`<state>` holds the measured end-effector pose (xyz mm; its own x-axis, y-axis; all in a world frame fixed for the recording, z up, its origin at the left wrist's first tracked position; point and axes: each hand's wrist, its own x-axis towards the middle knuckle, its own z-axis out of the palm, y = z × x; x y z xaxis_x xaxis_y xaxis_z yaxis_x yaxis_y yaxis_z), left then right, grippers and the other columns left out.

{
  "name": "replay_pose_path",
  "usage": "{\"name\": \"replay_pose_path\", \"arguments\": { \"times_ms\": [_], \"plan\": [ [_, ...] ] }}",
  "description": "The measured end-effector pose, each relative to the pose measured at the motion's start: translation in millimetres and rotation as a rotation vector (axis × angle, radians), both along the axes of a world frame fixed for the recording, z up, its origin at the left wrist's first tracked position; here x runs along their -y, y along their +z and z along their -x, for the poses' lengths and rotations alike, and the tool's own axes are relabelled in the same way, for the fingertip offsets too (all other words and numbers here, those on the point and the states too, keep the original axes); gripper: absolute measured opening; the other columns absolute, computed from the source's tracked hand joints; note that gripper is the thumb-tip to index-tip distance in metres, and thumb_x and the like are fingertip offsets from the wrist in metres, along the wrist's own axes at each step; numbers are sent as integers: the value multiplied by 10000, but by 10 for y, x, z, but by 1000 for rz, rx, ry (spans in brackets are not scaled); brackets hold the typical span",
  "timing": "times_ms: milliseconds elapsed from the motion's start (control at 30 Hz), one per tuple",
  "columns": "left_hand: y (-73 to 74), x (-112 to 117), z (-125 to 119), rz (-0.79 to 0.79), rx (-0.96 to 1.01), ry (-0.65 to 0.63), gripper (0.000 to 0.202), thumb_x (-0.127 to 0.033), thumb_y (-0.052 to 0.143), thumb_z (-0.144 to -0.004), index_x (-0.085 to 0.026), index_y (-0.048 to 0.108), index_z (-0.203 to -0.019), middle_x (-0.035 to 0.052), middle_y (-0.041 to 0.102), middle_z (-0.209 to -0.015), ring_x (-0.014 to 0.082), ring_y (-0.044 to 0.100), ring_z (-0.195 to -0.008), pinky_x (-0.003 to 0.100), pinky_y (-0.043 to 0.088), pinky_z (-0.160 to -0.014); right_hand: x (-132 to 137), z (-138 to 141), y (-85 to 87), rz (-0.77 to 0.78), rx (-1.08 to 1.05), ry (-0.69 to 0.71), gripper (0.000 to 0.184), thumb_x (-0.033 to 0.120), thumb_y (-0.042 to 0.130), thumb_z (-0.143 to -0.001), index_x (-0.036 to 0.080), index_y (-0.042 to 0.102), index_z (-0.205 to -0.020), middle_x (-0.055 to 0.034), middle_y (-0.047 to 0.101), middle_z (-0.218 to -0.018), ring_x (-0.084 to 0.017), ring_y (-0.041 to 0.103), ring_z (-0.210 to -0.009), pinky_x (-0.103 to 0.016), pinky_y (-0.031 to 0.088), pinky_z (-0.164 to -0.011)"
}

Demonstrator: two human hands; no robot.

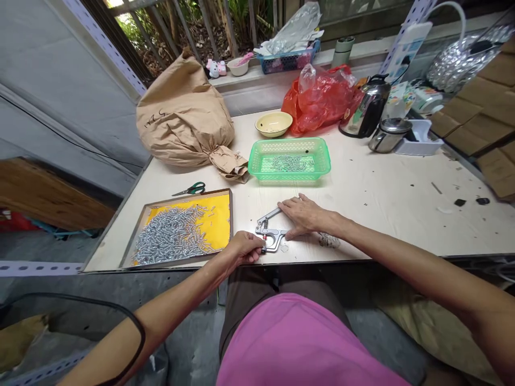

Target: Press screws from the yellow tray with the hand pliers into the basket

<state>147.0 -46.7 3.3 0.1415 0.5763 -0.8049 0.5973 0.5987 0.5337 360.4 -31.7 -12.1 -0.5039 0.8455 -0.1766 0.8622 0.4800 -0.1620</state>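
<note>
At the near edge of the counter (362,185), between the two hands, sits a gray metal lever tool (277,234) with a spring and a lever (270,215) tilted up. It looks stiff and solid, likely with some weight for its size, and its smooth metal may slip a little under damp fingers. The lever's far end and the frame below it seem the best places to take hold; the small working end leaves little room for fingertips.

The left hand (246,246) has its fingers drawn together at that working end, though I cannot tell whether they pinch a small piece or the tool itself. The right hand (303,215) is spread, fingers at the lever's end and thumb beside the frame.

Just left lies a shallow tray (231,220) heaped with small metal pieces (169,233), loose and probably easy to spill if the left forearm bumped the rim. Scissors (197,187) rest behind it. Beyond the tool, a green basket (289,176) holds fewer pieces, with a paper bag (185,118) to its left. Near the right wrist, an unclear lump (330,240) could get in the way.
</note>
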Motion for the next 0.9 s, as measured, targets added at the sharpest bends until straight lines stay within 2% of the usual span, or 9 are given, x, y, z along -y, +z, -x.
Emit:
{"name": "replay_pose_path", "arguments": {
  "times_ms": [200, 300, 367, 467, 533, 600, 667, 767, 900],
  "plan": [
    [6, 8, -25, -5, 0, 2, 324, -248, 607, -804, -144, 507, -514, -41, 475, -355, 49, 398, -298, 181, 275, -378, 178, 40, 68, -29, 10, -7, 703, 458, 673, -772, 167, 424, -1362, -156, 587, -1190, -312, 517, -1068, -473, 322, -939],
    [-11, 46, 28, -60, -30, -67, 325, -293, 563, -839, -146, 533, -550, -28, 506, -406, 70, 432, -335, 201, 304, -411, 238, 48, 38, -68, -19, 1, 614, 398, 643, -815, 182, 431, -1349, -133, 603, -1139, -283, 524, -1033, -415, 340, -893],
    [0, 102, 71, -256, -120, -180, 291, -331, 553, -846, -144, 597, -628, -10, 554, -482, 99, 505, -417, 219, 356, -469, 266, 48, 18, -83, -36, -4, 612, 384, 643, -819, 174, 426, -1350, -125, 607, -1117, -276, 525, -1015, -391, 349, -862],
    [20, 180, 69, -747, -315, -396, 212, -351, 572, -842, -170, 673, -885, 38, 657, -745, 170, 622, -721, 260, 443, -661, 289, 51, 4, -83, -54, -16, 623, 369, 649, -820, 155, 418, -1357, -123, 611, -1109, -271, 524, -1002, -371, 363, -833],
    [-7, 180, 3, -1016, -350, -561, 280, -315, 597, -830, -193, 630, -1080, 66, 656, -1006, 216, 588, -982, 303, 448, -826, 298, 58, -5, -81, -68, -9, 623, 358, 645, -827, 152, 407, -1365, -123, 611, -1117, -267, 522, -1007, -367, 371, -830],
    [-76, 118, -92, -1165, -300, -721, 437, -270, 629, -802, -173, 539, -1219, 99, 567, -1238, 254, 478, -1179, 352, 409, -954, 309, 63, -25, -75, -95, 7, 633, 374, 628, -840, 144, 384, -1377, -128, 604, -1141, -264, 518, -1023, -369, 379, -837],
    [-159, 19, -177, -1188, -238, -830, 560, -255, 658, -772, -133, 463, -1282, 131, 490, -1337, 275, 415, -1244, 385, 380, -1009, 323, 55, -53, -62, -129, 7, 689, 429, 608, -846, 124, 336, -1400, -141, 590, -1172, -265, 514, -1043, -379, 386, -855],
    [-230, -101, -239, -1095, -159, -937, 598, -282, 656, -771, -119, 420, -1295, 140, 519, -1288, 272, 472, -1170, 396, 402, -987, 345, 11, -90, -42, -125, -35, 831, 478, 661, -785, 101, 285, -1423, -165, 561, -1220, -281, 501, -1084, -395, 393, -888],
    [-187, -119, -293, -1074, -190, -993, 567, -304, 634, -782, -149, 413, -1281, 123, 525, -1251, 275, 476, -1125, 411, 411, -965, 348, -58, -87, -14, -5, -96, 819, 472, 770, -654, 102, 447, -1309, -173, 549, -1197, -311, 495, -1063, -406, 416, -874]
  ]
}}
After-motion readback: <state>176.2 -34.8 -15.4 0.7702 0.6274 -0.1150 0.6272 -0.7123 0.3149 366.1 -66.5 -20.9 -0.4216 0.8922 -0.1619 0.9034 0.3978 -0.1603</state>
